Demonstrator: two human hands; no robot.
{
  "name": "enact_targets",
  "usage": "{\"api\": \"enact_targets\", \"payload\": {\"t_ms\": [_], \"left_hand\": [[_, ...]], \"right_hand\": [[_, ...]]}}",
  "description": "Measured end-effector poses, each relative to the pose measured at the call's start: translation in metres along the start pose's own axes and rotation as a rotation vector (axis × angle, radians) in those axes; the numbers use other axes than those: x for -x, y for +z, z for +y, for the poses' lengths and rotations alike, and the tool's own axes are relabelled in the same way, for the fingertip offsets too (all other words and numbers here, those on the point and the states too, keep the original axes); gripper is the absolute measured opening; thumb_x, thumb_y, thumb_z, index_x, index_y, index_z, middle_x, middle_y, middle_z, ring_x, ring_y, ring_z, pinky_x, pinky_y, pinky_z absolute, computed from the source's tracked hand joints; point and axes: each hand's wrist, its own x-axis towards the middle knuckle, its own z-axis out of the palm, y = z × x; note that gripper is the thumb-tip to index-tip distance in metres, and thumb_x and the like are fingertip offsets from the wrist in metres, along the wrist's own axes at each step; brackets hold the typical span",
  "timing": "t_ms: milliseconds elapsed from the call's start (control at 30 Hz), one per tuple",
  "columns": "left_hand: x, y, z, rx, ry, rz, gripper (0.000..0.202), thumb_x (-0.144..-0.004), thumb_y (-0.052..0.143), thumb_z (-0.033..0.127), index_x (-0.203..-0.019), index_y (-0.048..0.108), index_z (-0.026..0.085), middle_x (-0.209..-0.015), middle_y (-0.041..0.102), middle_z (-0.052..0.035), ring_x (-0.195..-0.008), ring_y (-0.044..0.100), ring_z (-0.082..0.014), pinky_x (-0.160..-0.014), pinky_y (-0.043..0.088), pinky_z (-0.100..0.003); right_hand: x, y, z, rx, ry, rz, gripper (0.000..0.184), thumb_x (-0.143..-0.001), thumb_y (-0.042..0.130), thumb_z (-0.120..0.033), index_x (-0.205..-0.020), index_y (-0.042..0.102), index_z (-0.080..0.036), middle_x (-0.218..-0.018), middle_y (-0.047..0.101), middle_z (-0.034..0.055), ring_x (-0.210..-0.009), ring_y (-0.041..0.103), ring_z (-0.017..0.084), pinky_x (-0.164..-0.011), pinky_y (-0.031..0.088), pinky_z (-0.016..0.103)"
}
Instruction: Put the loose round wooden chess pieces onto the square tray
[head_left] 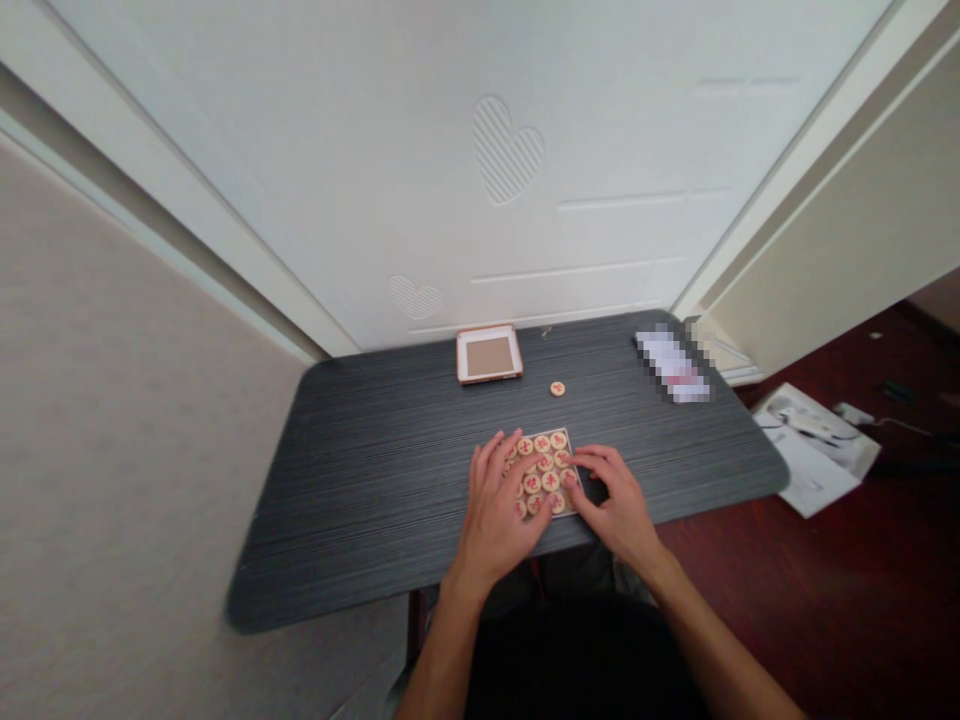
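Observation:
Round wooden Chinese chess pieces (551,481) with red characters lie in rows in a shallow box (568,440) near the table's front edge. My left hand (495,515) rests over the box's left side, fingers spread, with its thumb by the front row. It hides part of the left column. At the right side is my right hand (622,505), its fingers apart, with fingertips and thumb touching the right-hand pieces. Neither hand lifts a piece. One loose chess piece (557,389) lies on the table beyond the box.
On the dark wood-grain table (360,470), a box lid (489,356) with a white inside border stands at the back. A blurred-out flat item (673,366) lies back right. Behind is a white door (360,150) with heart patterns. A white carton (814,450) sits on the floor at right.

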Motion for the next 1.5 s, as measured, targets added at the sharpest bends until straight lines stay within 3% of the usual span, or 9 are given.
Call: {"api": "enact_targets", "payload": {"t_ms": [267,533,733,900,1167,1367,1500], "left_hand": [[-0.009,-0.007,-0.002,0.049,0.015,0.028,0.035,-0.09,0.068,0.026,-0.125,0.063,0.026,-0.154,0.047,-0.0099,-0.148,0.035,-0.0338,-0.118,0.036,-0.062],[-0.071,-0.016,-0.014,0.061,0.116,0.012,0.023,-0.096,0.062,0.026,-0.119,0.065,0.026,-0.143,0.057,-0.0072,-0.139,0.046,-0.0269,-0.117,0.04,-0.052],[-0.132,0.003,-0.023,0.059,0.205,-0.125,0.024,-0.096,0.06,0.025,-0.12,0.065,0.023,-0.132,0.065,-0.0084,-0.127,0.058,-0.0246,-0.113,0.045,-0.048],[-0.16,0.028,-0.029,-0.025,0.257,-0.221,0.024,-0.093,0.063,0.024,-0.116,0.067,0.02,-0.117,0.07,-0.0092,-0.112,0.064,-0.0249,-0.105,0.05,-0.045],[-0.168,0.043,-0.037,-0.096,0.198,-0.273,0.018,-0.091,0.064,0.024,-0.106,0.073,0.02,-0.105,0.069,-0.0089,-0.1,0.067,-0.0236,-0.094,0.055,-0.038],[-0.165,0.026,-0.033,0.011,0.176,-0.248,0.024,-0.089,0.061,0.015,-0.109,0.073,0.02,-0.11,0.066,-0.0081,-0.098,0.067,-0.0216,-0.091,0.056,-0.038],[-0.154,0.007,-0.029,0.184,0.137,-0.218,0.023,-0.089,0.062,0.017,-0.109,0.072,0.022,-0.111,0.065,-0.0067,-0.089,0.067,-0.017,-0.082,0.059,-0.033]], "right_hand": [[-0.002,-0.006,0.001,-0.107,0.05,0.052,0.02,-0.095,0.064,-0.029,-0.113,0.073,-0.027,-0.116,0.068,0.01,-0.103,0.065,0.025,-0.083,0.057,0.039],[-0.004,-0.011,0.016,-0.406,0.228,0.15,0.016,-0.096,0.064,-0.036,-0.106,0.072,-0.025,-0.109,0.07,0.008,-0.099,0.068,0.023,-0.088,0.055,0.038],[-0.004,-0.008,0.033,-0.529,0.311,0.288,0.023,-0.095,0.064,-0.042,-0.107,0.07,-0.023,-0.098,0.073,0.0083,-0.084,0.068,0.022,-0.072,0.057,0.036],[-0.005,-0.008,0.035,-0.515,0.278,0.31,0.024,-0.096,0.061,-0.043,-0.107,0.07,-0.024,-0.094,0.072,0.0081,-0.08,0.068,0.021,-0.069,0.056,0.035],[-0.005,-0.007,0.037,-0.556,0.302,0.305,0.023,-0.096,0.062,-0.044,-0.105,0.07,-0.024,-0.093,0.072,0.0076,-0.079,0.068,0.021,-0.068,0.056,0.035],[-0.003,-0.006,0.039,-0.58,0.329,0.29,0.021,-0.096,0.063,-0.042,-0.105,0.069,-0.024,-0.092,0.072,0.0065,-0.079,0.068,0.021,-0.07,0.056,0.035],[-0.004,-0.006,0.039,-0.59,0.333,0.286,0.022,-0.094,0.065,-0.043,-0.104,0.069,-0.024,-0.091,0.072,0.0062,-0.079,0.069,0.021,-0.07,0.056,0.035]]}}
